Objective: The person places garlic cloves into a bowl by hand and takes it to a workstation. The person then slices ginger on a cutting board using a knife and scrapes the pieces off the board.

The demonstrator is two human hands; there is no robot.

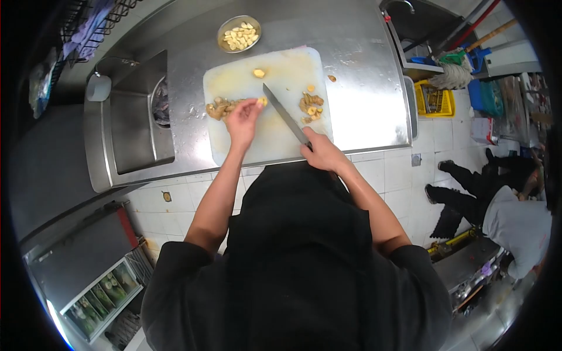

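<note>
A white cutting board [234,85] lies on the steel counter below me. My right hand [322,150] is closed round the handle of a kitchen knife [284,112], whose blade slants up and left across the board. Between the fingertips of my left hand [242,121] is a small yellow piece of ginger [263,101], close to the knife's tip. Unpeeled ginger [219,109] lies at the board's left edge, just beside that hand. A peeled piece [259,73] sits higher on the board. Brown peelings and trimmings [311,105] are heaped at the right.
A metal bowl [239,34] of peeled pieces stands behind the board. To the left is a sink [140,134] with a round container in it. A yellow basket [434,99] stands beyond the counter's right end. Another person [515,222] is at the far right.
</note>
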